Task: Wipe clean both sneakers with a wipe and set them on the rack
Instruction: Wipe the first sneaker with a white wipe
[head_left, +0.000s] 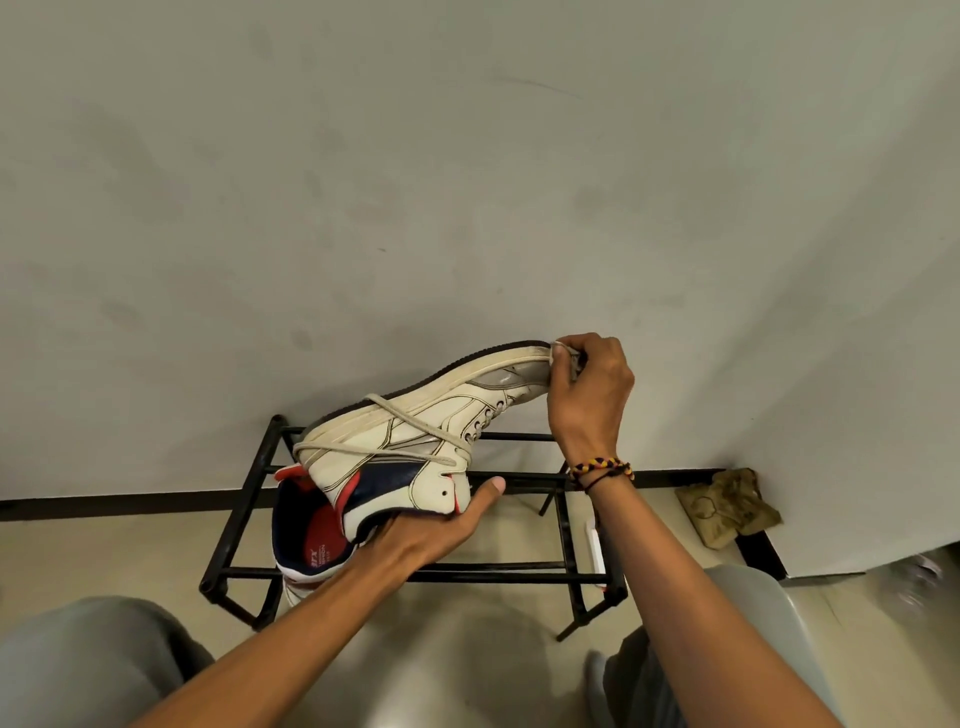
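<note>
You hold one sneaker (415, 441) up in the air above the black metal rack (563, 525), tipped on its side so the sole faces the wall and the toe points up and to the right. Your left hand (436, 530) grips it from below at the heel and collar, thumb stretched along the white ankle panel. Your right hand (592, 389) is curled round the toe end, fingers pinching something pale there; it may be a wipe or just the end of the lace, the view is too small to tell. A loose cream lace (384, 441) wraps around the middle of the shoe. The second sneaker (306, 540) rests on the left part of the rack, just under the one you hold, its red insole and navy lining facing up. A woven bracelet (602, 467) sits on your right wrist. On the floor by the wall, right of the rack, lies a crumpled brownish cloth (727, 506), well apart from both shoes
</note>
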